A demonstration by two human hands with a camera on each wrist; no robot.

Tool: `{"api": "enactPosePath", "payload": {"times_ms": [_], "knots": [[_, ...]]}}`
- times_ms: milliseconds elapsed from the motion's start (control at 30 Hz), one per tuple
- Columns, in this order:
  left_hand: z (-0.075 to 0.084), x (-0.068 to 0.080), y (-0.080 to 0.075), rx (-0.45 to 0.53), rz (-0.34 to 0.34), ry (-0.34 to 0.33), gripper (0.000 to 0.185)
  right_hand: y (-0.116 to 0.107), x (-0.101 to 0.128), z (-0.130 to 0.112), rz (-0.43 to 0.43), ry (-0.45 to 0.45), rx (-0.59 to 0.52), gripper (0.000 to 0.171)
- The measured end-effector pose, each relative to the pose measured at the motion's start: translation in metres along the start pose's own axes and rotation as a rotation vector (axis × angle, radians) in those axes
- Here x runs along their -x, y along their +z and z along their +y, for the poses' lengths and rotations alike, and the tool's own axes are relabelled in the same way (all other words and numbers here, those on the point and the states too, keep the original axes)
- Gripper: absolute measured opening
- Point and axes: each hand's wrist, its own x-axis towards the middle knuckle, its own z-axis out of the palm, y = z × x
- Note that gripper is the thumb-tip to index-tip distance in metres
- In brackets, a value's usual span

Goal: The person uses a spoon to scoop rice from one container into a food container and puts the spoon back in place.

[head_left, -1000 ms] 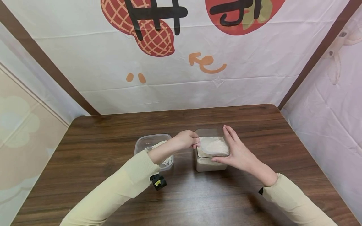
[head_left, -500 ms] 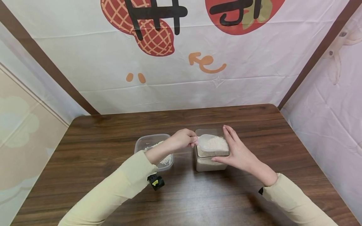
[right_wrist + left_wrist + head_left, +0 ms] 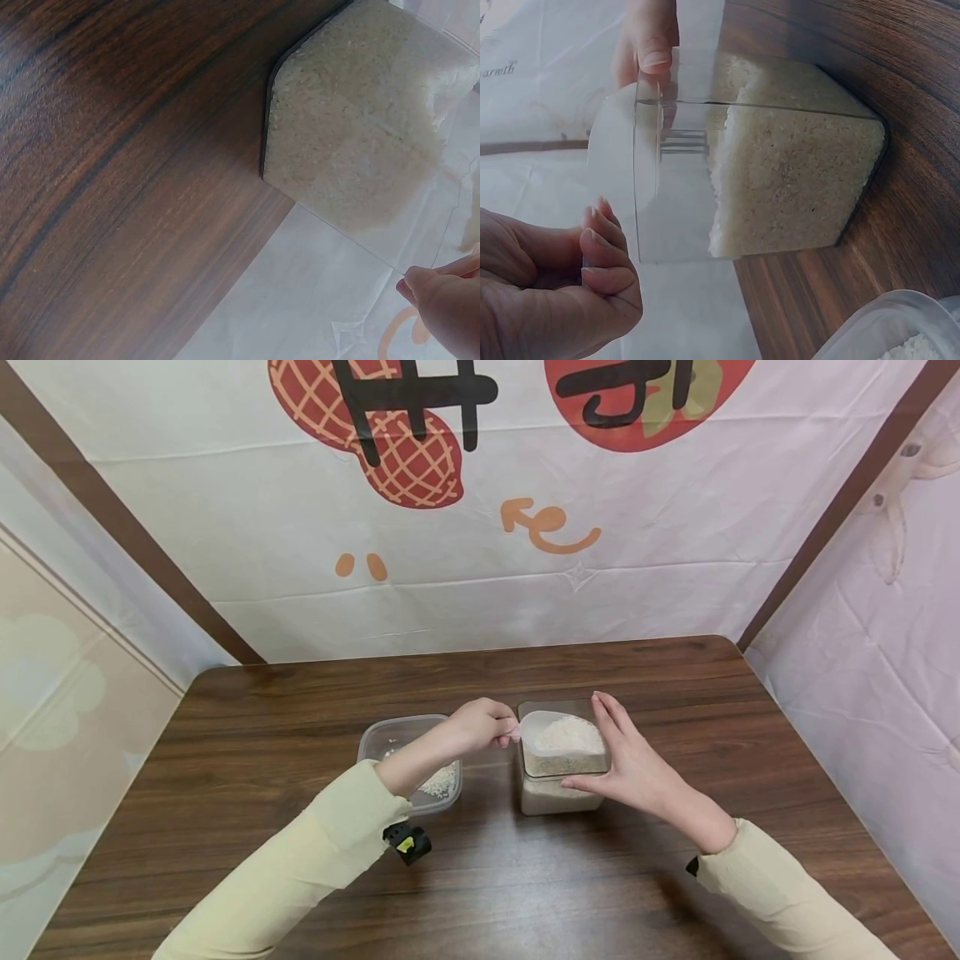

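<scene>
My left hand (image 3: 486, 725) pinches the handle end of a translucent white scoop (image 3: 534, 727) with its thumb and curled fingers. A heap of rice (image 3: 573, 735) fills the scoop, which is over the open top of a clear square container (image 3: 562, 799). Rice shows well up the walls of this container (image 3: 795, 180) in the left wrist view, and the scoop (image 3: 609, 161) is beyond its rim. My right hand (image 3: 637, 770) grips the container by its right side, thumb in front and fingers at the back. In the right wrist view, fingertips of that hand (image 3: 454, 300) meet the rim.
A shallow clear plastic tub (image 3: 372, 737) holding some rice (image 3: 441, 782) stands to the left, partly covered by my left forearm. Both sit mid-table on dark brown wood (image 3: 480, 885). A printed white cloth (image 3: 450, 610) hangs behind the far table edge.
The scoop has risen and shifted slightly left with its rice, showing more of the container's rice beneath it. My left hand moved with it, while the right hand stayed in place.
</scene>
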Motion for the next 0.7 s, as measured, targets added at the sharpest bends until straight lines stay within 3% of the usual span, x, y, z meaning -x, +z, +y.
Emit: {"api": "enactPosePath", "payload": {"times_ms": [700], "knots": [[-0.004, 0.009, -0.011, 0.031, 0.010, 0.058, 0.021, 0.001, 0.001, 0.002, 0.006, -0.003, -0.012, 0.114]]}}
